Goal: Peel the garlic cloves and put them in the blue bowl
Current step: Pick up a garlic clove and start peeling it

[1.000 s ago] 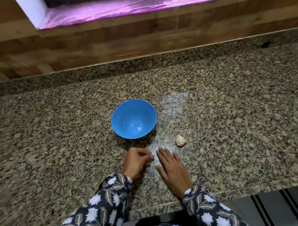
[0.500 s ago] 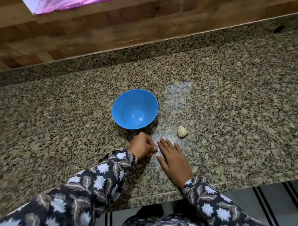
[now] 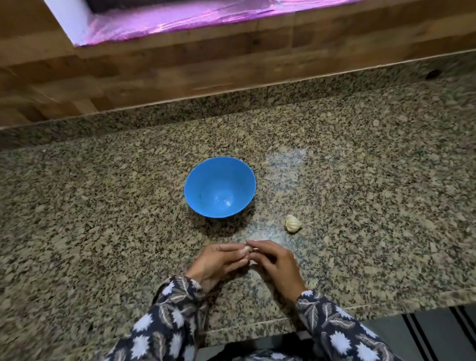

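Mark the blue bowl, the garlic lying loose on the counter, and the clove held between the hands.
blue bowl (image 3: 203, 189): head view, inner wall, left side.
loose garlic (image 3: 293, 224): head view, its visible middle.
held clove (image 3: 247, 248): head view, the small pale part that shows.

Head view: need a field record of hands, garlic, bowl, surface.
left hand: pinches small pale garlic clove
right hand: pinches the same clove
round blue plastic bowl: upright, empty, beyond the hands
loose pale garlic piece: on counter, right of bowl, untouched
surface: speckled granite countertop
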{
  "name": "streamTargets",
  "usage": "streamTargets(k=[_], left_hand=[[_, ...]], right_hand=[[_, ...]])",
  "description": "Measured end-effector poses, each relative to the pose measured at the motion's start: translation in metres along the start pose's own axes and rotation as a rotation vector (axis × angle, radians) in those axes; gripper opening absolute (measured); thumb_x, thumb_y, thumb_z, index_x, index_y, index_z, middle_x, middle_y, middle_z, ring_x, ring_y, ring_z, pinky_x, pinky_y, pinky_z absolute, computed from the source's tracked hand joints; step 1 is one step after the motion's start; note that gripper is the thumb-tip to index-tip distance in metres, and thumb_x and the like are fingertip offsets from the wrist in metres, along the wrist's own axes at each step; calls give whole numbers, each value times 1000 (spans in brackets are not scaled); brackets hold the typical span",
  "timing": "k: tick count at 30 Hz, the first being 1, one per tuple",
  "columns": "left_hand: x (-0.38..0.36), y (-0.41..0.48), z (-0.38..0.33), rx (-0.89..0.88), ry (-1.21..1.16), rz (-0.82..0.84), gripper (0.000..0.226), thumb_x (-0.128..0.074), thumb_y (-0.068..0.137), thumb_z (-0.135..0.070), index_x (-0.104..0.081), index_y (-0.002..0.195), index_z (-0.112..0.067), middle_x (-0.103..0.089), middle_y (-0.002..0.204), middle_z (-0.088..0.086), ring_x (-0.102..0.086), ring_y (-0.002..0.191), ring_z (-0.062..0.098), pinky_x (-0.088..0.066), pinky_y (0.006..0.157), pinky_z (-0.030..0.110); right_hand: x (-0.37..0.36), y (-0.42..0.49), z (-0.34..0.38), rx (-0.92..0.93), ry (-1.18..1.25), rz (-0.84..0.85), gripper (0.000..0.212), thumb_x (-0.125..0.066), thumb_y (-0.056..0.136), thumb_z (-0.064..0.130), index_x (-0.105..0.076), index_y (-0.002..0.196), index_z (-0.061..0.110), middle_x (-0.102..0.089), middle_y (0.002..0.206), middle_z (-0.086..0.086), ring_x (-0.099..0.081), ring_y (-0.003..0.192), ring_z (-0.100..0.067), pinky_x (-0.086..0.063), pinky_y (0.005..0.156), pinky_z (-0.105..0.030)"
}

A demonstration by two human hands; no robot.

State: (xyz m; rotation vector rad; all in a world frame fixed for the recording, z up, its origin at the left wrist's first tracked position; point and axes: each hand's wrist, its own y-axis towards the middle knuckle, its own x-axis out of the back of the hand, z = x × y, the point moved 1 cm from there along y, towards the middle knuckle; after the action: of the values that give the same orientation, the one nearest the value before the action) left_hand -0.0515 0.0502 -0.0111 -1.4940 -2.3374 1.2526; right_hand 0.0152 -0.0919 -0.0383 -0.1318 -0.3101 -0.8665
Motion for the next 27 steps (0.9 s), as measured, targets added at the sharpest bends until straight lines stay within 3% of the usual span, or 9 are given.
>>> streamTargets(k=[6,9,13,17,19,22,24,27], left_hand=[[2,-5,11,-135,83,-171,8,-63,84,1,-69,87,5,-71,73,13,-65,56,11,-55,56,17],[1,-8,16,-284,216,-274,8,-67,82,-4,-70,75,-2,-68,59,5,-60,49,10,-51,48,18],[5,-7,18,-492,519,-333,9,-71,81,-12,-74,74,-7,-67,61,0,-58,57,10,-48,59,23],[10,-5,14,-475,486,-221,9,-68,82,-7,-73,75,-7,-64,56,-3,-54,52,8,-46,53,23],[14,-4,13,-435,460,-142,10,-65,84,-4,-71,76,-4,-62,56,2,-52,48,9,-45,49,19],[18,-2,15,-301,340,-57,14,-61,87,-6,-70,77,-2,-64,58,5,-55,45,10,-47,47,17],[17,-1,17,-271,295,-55,15,-60,88,-6,-70,78,-1,-65,59,6,-56,46,10,-47,47,17],[14,0,19,-369,377,-178,7,-65,85,-7,-72,84,-9,-70,74,5,-60,60,10,-49,55,17]], right_hand=[[-9,4,1,-98,107,-24,28,-71,76,0,-72,94,21,-70,88,13,-64,81,7,-49,77,-11],[-14,4,0,-98,34,-91,17,-72,75,3,-76,88,13,-69,80,17,-62,74,14,-46,71,-5],[-17,5,1,-128,28,-102,8,-71,78,6,-76,82,11,-70,76,13,-64,70,7,-49,70,-10],[-13,3,5,-325,428,-8,8,-64,81,-3,-71,82,-2,-71,65,-5,-65,56,-11,-54,55,-22],[-10,3,8,-377,511,28,9,-61,81,-7,-67,86,-11,-70,63,-8,-65,52,-13,-55,53,-22],[-7,2,10,-458,578,66,10,-60,82,-5,-66,88,-10,-70,66,-11,-66,53,-14,-57,54,-24],[-7,2,11,-505,611,56,11,-60,82,-5,-65,89,-11,-70,65,-11,-66,53,-14,-57,55,-22],[-11,0,12,-556,679,11,8,-60,83,-3,-65,85,-9,-70,63,-11,-66,52,-13,-56,54,-18]])
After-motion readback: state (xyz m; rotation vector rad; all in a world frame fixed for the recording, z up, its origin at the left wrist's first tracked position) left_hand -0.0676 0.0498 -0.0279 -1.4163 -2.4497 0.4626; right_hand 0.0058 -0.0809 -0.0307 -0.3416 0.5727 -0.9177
